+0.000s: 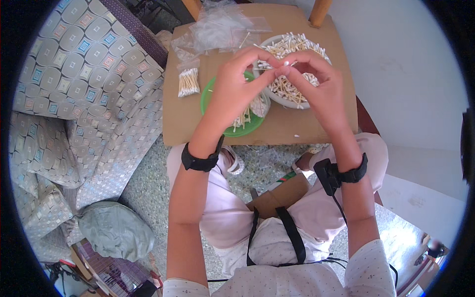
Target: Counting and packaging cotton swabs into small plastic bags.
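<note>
Gathering cotton swabs [269, 67] between both hands above the white bowl [277, 99] of loose swabs. Left hand [235, 84] and right hand [319, 81] met fingertip to fingertip over the bowl's near-left rim, each pinched shut on a thin clutch of wooden-stemmed swabs; white tips showed at the meeting point, stems partly hidden by fingers, so exact count not readable. Bowl sat on a brown cardboard sheet [198, 123] laid over a small table, well filled with swabs. Green plate [210, 96] just left of the bowl, partly under the left hand, held a few stray swabs and what looked like a small clear bag [258, 105], half hidden. One filled bag of swabs [188, 81] lay further left on the cardboard; heap of empty clear bags [222, 27] at the far edge. Black bands on both wrists. Patterned cushion [79, 89] at far left.

Step judged as mid-sorting: aligning a small bunch taken from the bowl, not yet bagged. Next move probably called for squaring the stems level, keeping the pinch tight so none dropped, then freeing one hand to reach an empty bag. Risk judged: loose stems slipping back into the bowl.
</note>
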`<action>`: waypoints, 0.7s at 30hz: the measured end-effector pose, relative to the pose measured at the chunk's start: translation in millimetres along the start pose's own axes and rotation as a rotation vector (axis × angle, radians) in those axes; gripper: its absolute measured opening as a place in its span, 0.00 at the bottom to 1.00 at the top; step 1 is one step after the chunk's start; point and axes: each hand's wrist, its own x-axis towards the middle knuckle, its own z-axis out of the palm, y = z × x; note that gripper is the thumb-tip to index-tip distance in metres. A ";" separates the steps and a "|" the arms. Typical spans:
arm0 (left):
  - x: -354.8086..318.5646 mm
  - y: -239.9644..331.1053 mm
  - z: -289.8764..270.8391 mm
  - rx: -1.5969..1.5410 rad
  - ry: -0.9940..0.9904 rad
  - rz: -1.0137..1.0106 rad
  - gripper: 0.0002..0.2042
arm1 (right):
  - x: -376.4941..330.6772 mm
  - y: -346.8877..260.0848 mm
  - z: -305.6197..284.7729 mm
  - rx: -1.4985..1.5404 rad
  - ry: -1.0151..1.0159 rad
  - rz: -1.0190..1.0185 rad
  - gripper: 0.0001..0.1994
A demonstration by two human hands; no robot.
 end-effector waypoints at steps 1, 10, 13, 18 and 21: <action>0.4 1.5 -0.5 0.029 -0.001 0.001 0.10 | 0.0 1.2 0.7 -0.018 0.038 -0.006 0.07; -14.0 -11.1 -19.2 0.404 -0.371 -0.036 0.08 | -2.0 -1.7 3.7 -0.180 0.088 0.158 0.09; -18.0 -10.8 -17.5 0.491 -0.285 0.045 0.09 | -3.7 1.7 6.4 -0.232 0.013 0.187 0.09; -17.0 -11.0 -21.0 0.519 -0.355 -0.065 0.10 | -4.8 5.8 5.5 -0.281 -0.066 0.162 0.09; -18.2 -12.4 -22.7 0.555 -0.369 -0.083 0.11 | -5.2 4.9 4.2 -0.266 -0.131 0.147 0.08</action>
